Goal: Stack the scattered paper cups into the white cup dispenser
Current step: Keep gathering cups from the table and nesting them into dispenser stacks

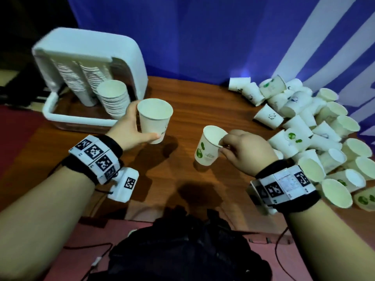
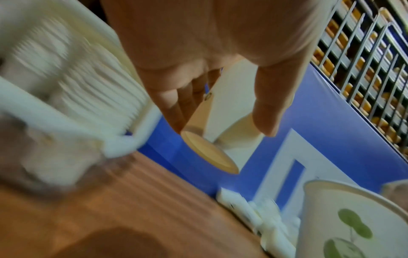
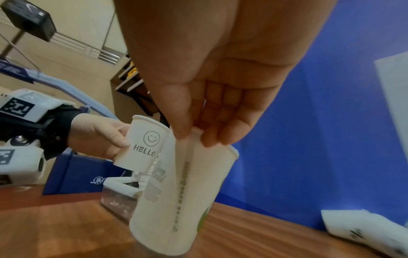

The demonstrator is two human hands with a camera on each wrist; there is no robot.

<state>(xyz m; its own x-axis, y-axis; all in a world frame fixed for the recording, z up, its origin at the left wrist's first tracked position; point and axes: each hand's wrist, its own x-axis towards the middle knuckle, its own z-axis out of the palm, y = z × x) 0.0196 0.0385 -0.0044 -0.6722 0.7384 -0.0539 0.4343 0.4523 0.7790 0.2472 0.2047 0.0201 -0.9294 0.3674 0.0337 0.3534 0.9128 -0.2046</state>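
Note:
My left hand (image 1: 132, 128) grips a white paper cup (image 1: 153, 120) with a smiley and "HELLO" print (image 3: 143, 146), held upright above the table just right of the white cup dispenser (image 1: 87, 57). The dispenser holds rows of stacked cups, and one short stack (image 1: 114, 98) leans at its front. My right hand (image 1: 243, 147) pinches the rim of a green-leaf cup (image 1: 209, 146) between thumb and fingers (image 3: 181, 118); the cup hangs tilted over the middle of the table. In the left wrist view the gripped cup (image 2: 223, 111) shows its base.
A large heap of loose paper cups (image 1: 316, 134) covers the right side of the wooden table (image 1: 203, 102). A blue backdrop stands behind. A black bag (image 1: 182, 250) and cables lie at the near edge.

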